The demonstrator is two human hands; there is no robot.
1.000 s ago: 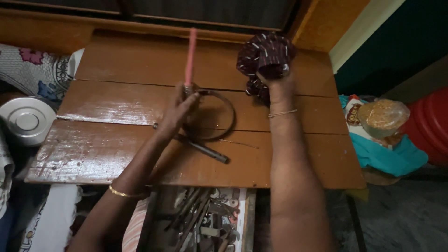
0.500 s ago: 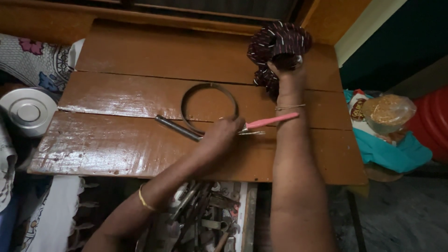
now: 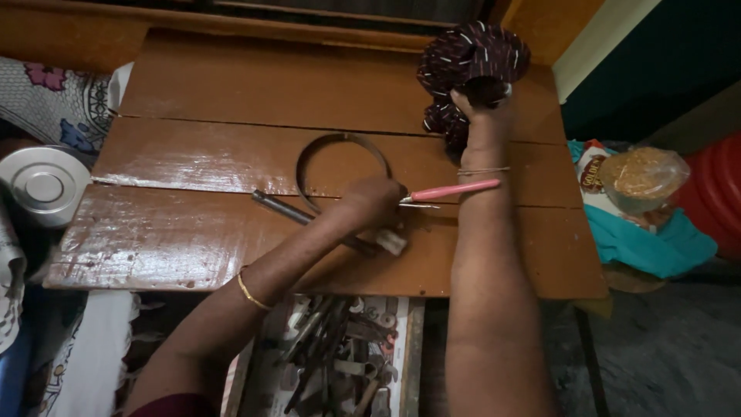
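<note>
Tool tray [image 3: 340, 363]: nearest you, below the table's front edge, an open drawer or tray of dark metal tools; they lie jumbled, so I judge it is only storage within reach.

Left hand [image 3: 370, 202]: your grip is closed around the near end of a pink-handled tool [image 3: 451, 190]. The handle points right, level over the boards and toward your right forearm; its thin metal tip shows just below the handle by your knuckles. A low, flat hold, which reads as working position.

Metal rod [image 3: 282, 207]: dark, lying slantwise on the table, running under your left hand; a pale small piece [image 3: 391, 242] shows at its near end. I cannot tell whether your hand presses on it.

Metal ring [image 3: 342, 171]: a thin hoop flat on the middle board, touching the far side of your left hand. It lies loose, and neither hand holds it.

Table [image 3: 193, 162]: three glossy brown wooden boards, worn pale at the seams.

Right hand [image 3: 482, 104]: reached far across, grip closed on a dark maroon patterned cloth bundle [image 3: 471, 66], lifted at the far right corner and so kept clear of the ring.

Left margin: a round steel lid [image 3: 42, 185] beside printed fabric [image 3: 54, 108].

Right margin: a plastic bag of brown grains [image 3: 644, 177] resting on teal cloth [image 3: 656, 243].
</note>
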